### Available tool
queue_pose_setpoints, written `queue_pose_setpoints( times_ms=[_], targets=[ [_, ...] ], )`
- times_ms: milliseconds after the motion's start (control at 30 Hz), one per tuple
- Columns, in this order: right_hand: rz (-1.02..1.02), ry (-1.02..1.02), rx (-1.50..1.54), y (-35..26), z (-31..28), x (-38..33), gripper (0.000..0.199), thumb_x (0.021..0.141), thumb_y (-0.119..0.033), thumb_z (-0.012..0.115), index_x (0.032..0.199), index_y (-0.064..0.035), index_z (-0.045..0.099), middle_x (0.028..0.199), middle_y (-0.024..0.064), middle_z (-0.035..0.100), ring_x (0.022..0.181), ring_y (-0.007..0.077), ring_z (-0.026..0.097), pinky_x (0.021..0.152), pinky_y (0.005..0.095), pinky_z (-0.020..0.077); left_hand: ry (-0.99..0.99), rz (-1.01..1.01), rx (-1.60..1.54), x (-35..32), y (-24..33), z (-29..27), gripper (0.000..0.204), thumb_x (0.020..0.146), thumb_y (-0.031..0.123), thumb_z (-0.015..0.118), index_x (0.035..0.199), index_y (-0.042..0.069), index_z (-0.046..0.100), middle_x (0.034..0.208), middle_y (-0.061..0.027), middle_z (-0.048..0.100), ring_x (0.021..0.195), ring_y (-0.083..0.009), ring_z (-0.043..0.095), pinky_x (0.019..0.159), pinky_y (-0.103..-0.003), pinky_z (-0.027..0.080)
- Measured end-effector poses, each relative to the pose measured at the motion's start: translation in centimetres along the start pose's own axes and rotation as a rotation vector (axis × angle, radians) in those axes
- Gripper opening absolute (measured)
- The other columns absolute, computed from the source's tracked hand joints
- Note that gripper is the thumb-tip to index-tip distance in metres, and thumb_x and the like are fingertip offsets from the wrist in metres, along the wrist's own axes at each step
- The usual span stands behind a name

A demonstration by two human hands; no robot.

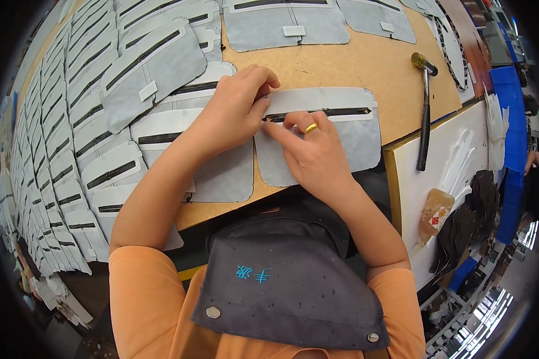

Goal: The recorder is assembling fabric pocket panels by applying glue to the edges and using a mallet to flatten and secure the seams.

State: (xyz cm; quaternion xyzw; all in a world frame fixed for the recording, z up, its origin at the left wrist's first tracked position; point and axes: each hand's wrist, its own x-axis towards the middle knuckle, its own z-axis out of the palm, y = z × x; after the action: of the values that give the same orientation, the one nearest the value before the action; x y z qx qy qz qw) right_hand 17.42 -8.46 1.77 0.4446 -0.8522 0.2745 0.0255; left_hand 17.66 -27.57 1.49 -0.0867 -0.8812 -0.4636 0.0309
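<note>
A flat grey panel lies before me, with a white band and a long black slot across its upper part. At the slot's left end my left hand is closed, thumb against curled fingers. Whatever it pinches is hidden. My right hand, wearing a gold ring, rests on the same panel. Its index finger stretches to the slot's left end, close to the left thumb, and the other fingers bend onto the panel. Beneath my left wrist lies another grey panel, partly covered by the forearm.
Overlapping rows of similar panels cover the left side. More panels lie along the far edge. A hammer lies at the right. Beyond it, a white board carries a glue bottle and dark strips.
</note>
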Motion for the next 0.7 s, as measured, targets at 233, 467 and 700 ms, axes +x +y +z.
queue_pose_setpoints(
  times_ms=[233,467,700],
  targets=[
    [0.039,0.048,0.041,0.0,0.2,0.0,0.040,0.073,0.004,0.060,0.111,-0.0069,0.065,0.095,0.0050,0.054,0.081,0.0227,0.049,0.076,0.0355,0.0436,-0.029,-0.116,-0.053,0.2,0.3,-0.4,0.021,0.082,-0.001,0.057,0.102,-0.001,0.053,0.083,-0.0103,0.058,0.076,-0.0202,0.055,0.070,-0.031,0.046],
    [-0.019,-0.031,-0.112,-0.1,-0.4,0.3,0.043,0.073,0.001,0.060,0.114,-0.0111,0.064,0.096,0.0041,0.054,0.084,0.0223,0.050,0.075,0.0354,0.0454,-0.010,-0.108,-0.050,0.3,0.2,-0.1,0.020,0.081,-0.001,0.057,0.100,-0.001,0.054,0.082,-0.0101,0.058,0.076,-0.0199,0.055,0.070,-0.031,0.046],
    [-0.111,-0.061,-0.120,1.2,-0.5,-0.2,0.044,0.074,-0.003,0.059,0.116,-0.0133,0.061,0.098,0.0033,0.053,0.087,0.0211,0.050,0.077,0.0335,0.0465,-0.019,-0.180,-0.078,0.2,0.3,-0.2,0.018,0.081,0.000,0.057,0.099,-0.001,0.054,0.083,-0.0102,0.059,0.077,-0.0200,0.055,0.072,-0.031,0.047]
  ],
)
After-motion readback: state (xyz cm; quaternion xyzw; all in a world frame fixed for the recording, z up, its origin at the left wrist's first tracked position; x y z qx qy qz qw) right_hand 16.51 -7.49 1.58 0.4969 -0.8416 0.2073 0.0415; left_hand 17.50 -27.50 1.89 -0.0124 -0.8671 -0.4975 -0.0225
